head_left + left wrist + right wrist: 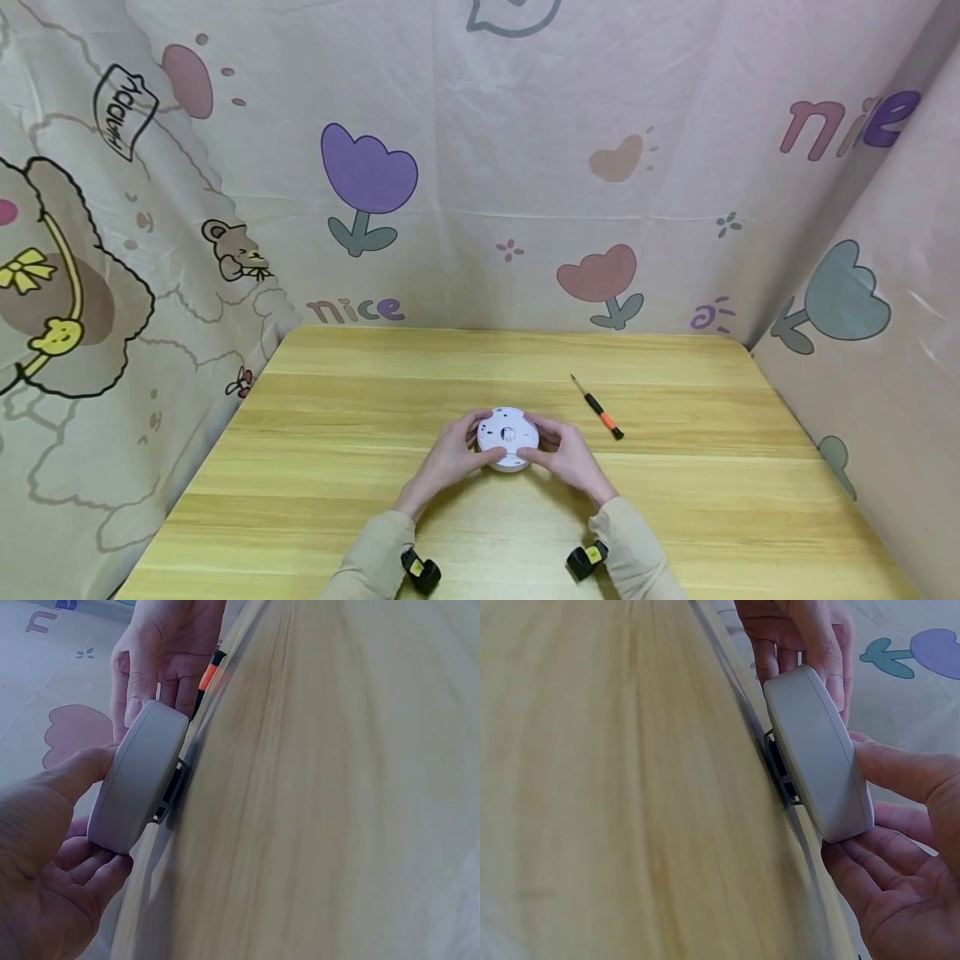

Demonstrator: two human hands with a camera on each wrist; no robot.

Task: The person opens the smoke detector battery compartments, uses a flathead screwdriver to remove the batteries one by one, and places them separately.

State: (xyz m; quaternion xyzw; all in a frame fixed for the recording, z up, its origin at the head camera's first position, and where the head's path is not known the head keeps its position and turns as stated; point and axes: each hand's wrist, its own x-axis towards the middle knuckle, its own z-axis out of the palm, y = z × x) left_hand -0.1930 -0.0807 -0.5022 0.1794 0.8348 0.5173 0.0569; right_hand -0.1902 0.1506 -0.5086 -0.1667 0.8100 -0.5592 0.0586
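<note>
A round white smoke detector (508,461) is held between both hands, its flat slotted back facing up. The left hand (456,451) grips its left side, thumb on the near part of the back and fingers round the rim. On the opposite side, the right hand (564,452) grips it in the same way, thumb across the near edge. In the left wrist view, the smooth side wall of the detector (142,780) shows, with a dark slotted cage (171,793) on its underside close over the tabletop. The same cage (782,769) appears in the right wrist view.
A thin screwdriver (598,410) with a black and orange handle lies to the right, beyond the right hand. The wooden table (337,467) ends at a printed cloth backdrop (480,167). Black wrist cameras (422,572) sit by the sleeves.
</note>
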